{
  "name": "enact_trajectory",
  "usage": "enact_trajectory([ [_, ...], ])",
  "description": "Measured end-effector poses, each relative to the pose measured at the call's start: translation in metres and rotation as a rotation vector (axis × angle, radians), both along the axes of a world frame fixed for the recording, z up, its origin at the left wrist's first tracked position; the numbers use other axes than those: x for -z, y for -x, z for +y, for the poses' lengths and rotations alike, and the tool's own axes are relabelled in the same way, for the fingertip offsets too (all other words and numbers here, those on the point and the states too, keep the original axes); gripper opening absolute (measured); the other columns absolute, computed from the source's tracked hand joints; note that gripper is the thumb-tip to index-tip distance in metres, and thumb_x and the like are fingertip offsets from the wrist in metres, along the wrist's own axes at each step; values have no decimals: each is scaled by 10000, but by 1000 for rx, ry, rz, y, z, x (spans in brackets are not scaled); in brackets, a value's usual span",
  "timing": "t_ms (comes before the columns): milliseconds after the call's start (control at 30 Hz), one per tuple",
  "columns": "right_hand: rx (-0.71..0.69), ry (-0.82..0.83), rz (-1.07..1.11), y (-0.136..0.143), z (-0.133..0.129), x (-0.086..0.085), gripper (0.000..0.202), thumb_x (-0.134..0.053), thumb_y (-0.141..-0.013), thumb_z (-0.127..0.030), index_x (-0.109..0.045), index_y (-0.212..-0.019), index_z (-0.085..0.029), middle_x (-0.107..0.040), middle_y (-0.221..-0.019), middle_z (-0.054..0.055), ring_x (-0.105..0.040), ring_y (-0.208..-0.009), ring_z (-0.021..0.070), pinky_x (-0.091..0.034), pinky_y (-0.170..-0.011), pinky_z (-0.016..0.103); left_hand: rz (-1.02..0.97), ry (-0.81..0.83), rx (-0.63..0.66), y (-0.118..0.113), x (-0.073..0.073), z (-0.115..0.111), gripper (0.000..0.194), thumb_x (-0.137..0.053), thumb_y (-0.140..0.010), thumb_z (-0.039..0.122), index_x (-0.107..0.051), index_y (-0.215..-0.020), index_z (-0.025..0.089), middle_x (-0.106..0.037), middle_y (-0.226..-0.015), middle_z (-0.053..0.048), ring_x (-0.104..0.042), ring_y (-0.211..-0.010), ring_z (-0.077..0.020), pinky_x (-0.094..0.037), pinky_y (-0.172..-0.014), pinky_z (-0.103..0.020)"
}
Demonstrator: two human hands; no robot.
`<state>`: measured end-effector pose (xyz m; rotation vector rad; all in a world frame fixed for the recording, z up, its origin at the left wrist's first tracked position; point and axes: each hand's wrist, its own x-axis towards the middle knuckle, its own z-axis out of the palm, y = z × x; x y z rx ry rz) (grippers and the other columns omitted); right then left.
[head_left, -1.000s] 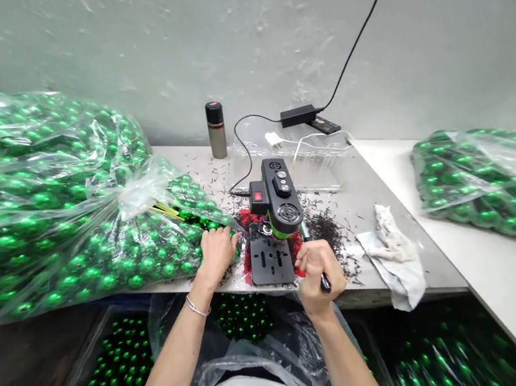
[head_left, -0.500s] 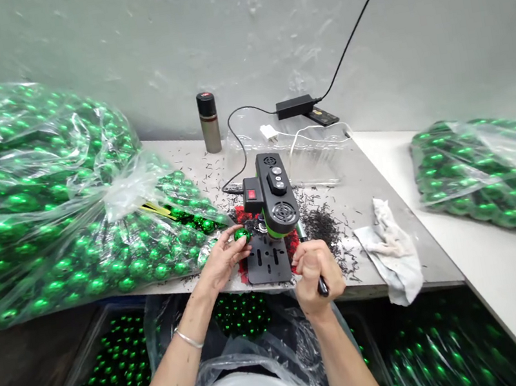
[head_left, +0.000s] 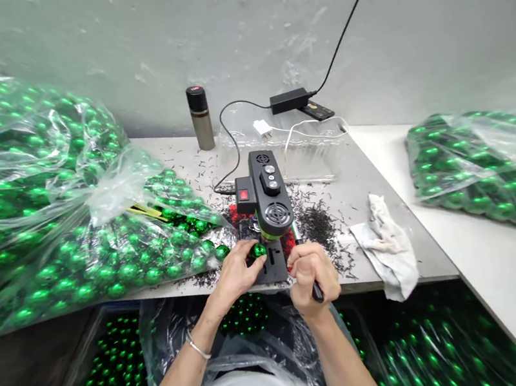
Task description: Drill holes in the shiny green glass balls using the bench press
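Note:
A small black bench drill press [head_left: 271,187] with a red switch stands on the worktable, over a slotted black base plate [head_left: 278,273]. Between the thumb and fingers of my left hand [head_left: 238,270] is a shiny green ball [head_left: 258,250], held above the plate at the front of the machine. My right hand [head_left: 315,278] is wrapped round the black-gripped lever [head_left: 317,292] on the machine's right side. Another green ball [head_left: 222,252] lies just left of my left hand, at the mouth of the large clear bag. The underside of the machine's head is hidden from above.
A large clear bag of green balls [head_left: 35,208] fills the left side; a smaller bag [head_left: 485,173] lies right. Black shavings [head_left: 317,226] surround the machine. A bottle [head_left: 201,120], power adapter [head_left: 291,100], clear plastic tray [head_left: 318,170] and white cloth [head_left: 388,250] are about. Balls fill containers below.
My left hand has brought the green ball rightward and nearer, from beside the machine to over the base plate. My right hand stays on the lever. The view has shifted slightly.

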<state>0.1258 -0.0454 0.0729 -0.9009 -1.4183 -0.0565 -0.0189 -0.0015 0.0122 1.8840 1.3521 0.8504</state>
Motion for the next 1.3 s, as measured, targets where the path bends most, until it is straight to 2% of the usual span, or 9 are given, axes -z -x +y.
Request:
enact_trajectory([
  [133,1,6,-12,0,-1,1,267,-455,-950,-118,-470,-700,-211,-532,-668,-12,-521,-612,117,-414,-565,276,71,-73,58,-1,-2,3,322,-632,-897,312,-681,-1177,161,-716,-1167,-121,-684,-1085,-265,-549,-980,-400],
  [267,4,18,-11,0,-2,2,267,-446,-953,-124,-471,-703,-216,-534,-669,-10,-522,-605,123,-415,-558,281,109,-104,133,3,-5,6,290,-617,-921,318,-681,-1156,161,-715,-1130,-127,-680,-1067,-271,-547,-969,-407],
  [467,1,29,-19,-1,-2,3,260,-445,-954,-131,-475,-710,-214,-540,-672,-9,-523,-608,121,-413,-558,280,166,-42,266,11,-17,12,263,-580,-956,316,-673,-1142,156,-711,-1107,-126,-673,-1055,-261,-523,-967,-383],
  [567,-3,33,-29,-1,-3,3,255,-441,-956,-137,-479,-716,-214,-543,-675,-5,-529,-614,123,-417,-559,280,208,-31,289,13,-23,17,267,-581,-958,339,-675,-1131,158,-714,-1082,-120,-672,-1047,-264,-515,-963,-376],
  [767,15,26,-45,-1,-2,3,250,-434,-954,-146,-484,-720,-218,-549,-669,-4,-531,-597,129,-446,-593,307,241,11,305,10,-29,28,255,-600,-943,411,-710,-931,181,-706,-932,-84,-677,-916,-250,-526,-858,-336],
  [867,18,25,-40,-1,-2,4,253,-435,-950,-142,-488,-715,-218,-556,-675,-6,-533,-595,126,-455,-605,311,214,22,255,6,-24,26,260,-611,-937,418,-721,-942,183,-700,-932,-79,-672,-899,-246,-526,-831,-336],
  [1000,39,20,-37,-1,-3,6,258,-431,-953,-146,-489,-712,-219,-556,-667,-10,-534,-605,125,-480,-634,318,141,-83,191,0,-6,14,280,-629,-940,379,-697,-1126,182,-701,-1081,-97,-651,-1037,-258,-503,-946,-373],
  [1167,33,24,-26,-1,-4,12,257,-437,-958,-161,-498,-714,-216,-563,-678,-11,-537,-619,122,-500,-658,324,98,-227,42,-6,17,-1,250,-629,-948,349,-692,-1120,180,-680,-1085,-98,-631,-1039,-256,-488,-945,-386],
  [1300,39,9,-38,0,-3,21,261,-415,-967,-169,-486,-721,-220,-558,-677,-14,-542,-608,121,-503,-653,328,139,-253,-24,-7,25,-2,255,-660,-929,370,-700,-1119,204,-674,-1058,-86,-618,-1037,-258,-454,-975,-409],
])
